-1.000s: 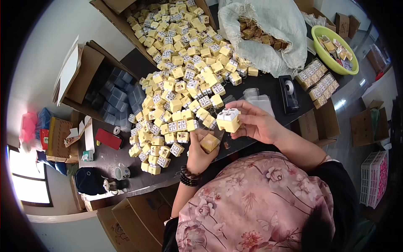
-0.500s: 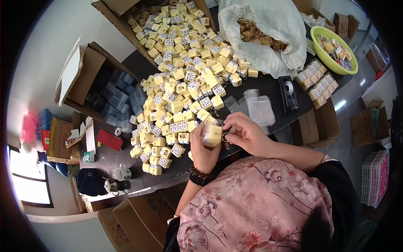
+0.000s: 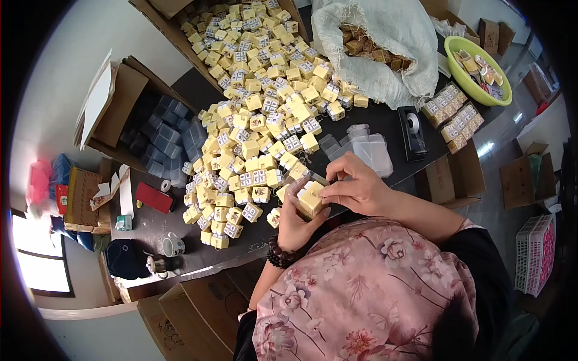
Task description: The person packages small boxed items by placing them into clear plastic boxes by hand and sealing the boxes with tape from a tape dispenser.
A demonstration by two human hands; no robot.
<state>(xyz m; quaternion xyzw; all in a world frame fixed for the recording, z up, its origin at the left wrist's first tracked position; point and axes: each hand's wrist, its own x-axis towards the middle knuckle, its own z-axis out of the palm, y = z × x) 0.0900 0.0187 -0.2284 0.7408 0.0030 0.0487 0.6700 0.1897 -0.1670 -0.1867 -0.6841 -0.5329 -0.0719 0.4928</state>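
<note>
My left hand (image 3: 294,224), wearing dark beads at the wrist, is wrapped round a clear plastic box (image 3: 295,185) with yellow block keychains (image 3: 310,200) in it. My right hand (image 3: 359,188) is at the box's right side, thumb and fingers pinched together beside the yellow block. What that pinch holds is hidden by the fingers. Just beyond my hands spreads a big heap of yellow and white block keychains (image 3: 253,150), some with metal rings. Clear plastic pieces (image 3: 371,154), seemingly box parts, lie on the table past my right hand.
Behind the heap is an open carton (image 3: 171,45); a smaller carton (image 3: 129,99) at left holds clear boxes (image 3: 164,141). A woven sack (image 3: 385,84), tape dispenser (image 3: 412,135), packed block sets (image 3: 453,114) and green basin (image 3: 475,90) stand right. A mug (image 3: 173,245) is left.
My right hand has moved slightly right and its fingers have shifted along the box. The box is tilted differently in my left hand, which has turned a little.
</note>
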